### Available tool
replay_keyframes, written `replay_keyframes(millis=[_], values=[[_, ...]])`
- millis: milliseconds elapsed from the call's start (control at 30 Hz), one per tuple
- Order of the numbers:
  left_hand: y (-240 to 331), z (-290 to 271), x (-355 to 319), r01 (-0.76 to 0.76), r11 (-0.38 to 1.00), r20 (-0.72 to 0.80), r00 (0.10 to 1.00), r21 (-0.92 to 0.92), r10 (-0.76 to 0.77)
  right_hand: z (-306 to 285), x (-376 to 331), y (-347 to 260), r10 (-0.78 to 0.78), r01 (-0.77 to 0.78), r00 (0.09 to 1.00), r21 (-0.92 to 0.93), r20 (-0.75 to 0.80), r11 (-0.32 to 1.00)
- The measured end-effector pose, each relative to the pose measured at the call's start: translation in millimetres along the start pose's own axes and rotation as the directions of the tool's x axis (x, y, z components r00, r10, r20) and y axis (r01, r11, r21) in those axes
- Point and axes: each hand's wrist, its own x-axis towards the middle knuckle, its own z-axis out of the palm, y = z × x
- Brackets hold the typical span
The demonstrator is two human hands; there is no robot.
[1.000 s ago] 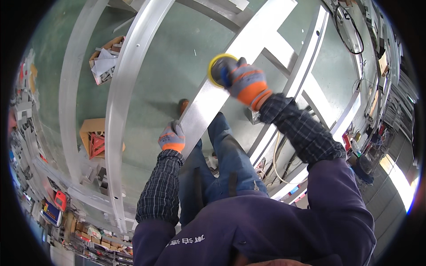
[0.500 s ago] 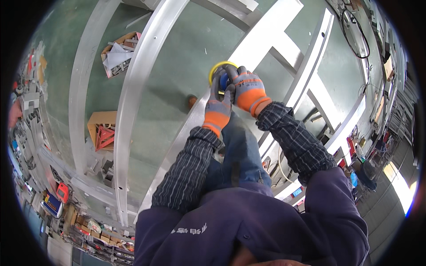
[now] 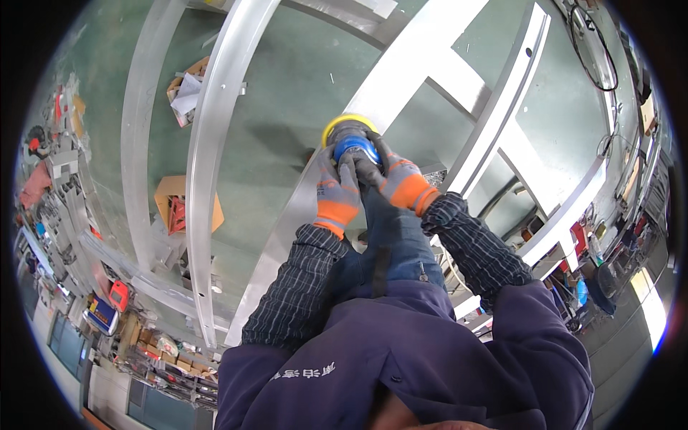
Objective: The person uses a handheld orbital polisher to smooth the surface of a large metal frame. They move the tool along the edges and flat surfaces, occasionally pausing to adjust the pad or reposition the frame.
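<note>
A round orbital sander, with a blue and black body and a yellow pad edge, rests on a wide pale metal beam. My left hand, in a grey and orange work glove, is closed round the sander's left side. On its right side, my right hand grips it in a matching glove. Much of the sander's underside and near end is hidden by my hands. The beam runs diagonally from the upper right down past my left forearm.
Curved metal beams stand to the left, and a slotted beam lies to the right, joined by crosspieces. Cardboard boxes sit on the green floor. A black cable loops at the far right.
The sander and both hands have come nearer to me and slightly left along the beam. My right hand has shifted off the sander's top to its right side, exposing more blue.
</note>
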Motion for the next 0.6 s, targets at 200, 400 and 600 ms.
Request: replay_keyframes(millis=[200,400,600], values=[[53.8,35.7,35.7,-0.259,0.942,0.101,0.965,0.215,0.242,-46.3,13.8,13.0,0.025,-0.029,0.999,-0.162,-0.028,0.986],[130.8,125.6,115.2,-0.164,0.951,0.174,0.977,0.262,0.12,-153.8,74.4,62.7,-0.06,0.015,0.971,-0.189,-0.233,0.982],[96.0,121.1,104.5,-0.269,0.91,0.136,0.962,0.316,0.237,-137.4,48.2,44.5,0.035,-0.069,0.983,-0.186,-0.182,0.98]])
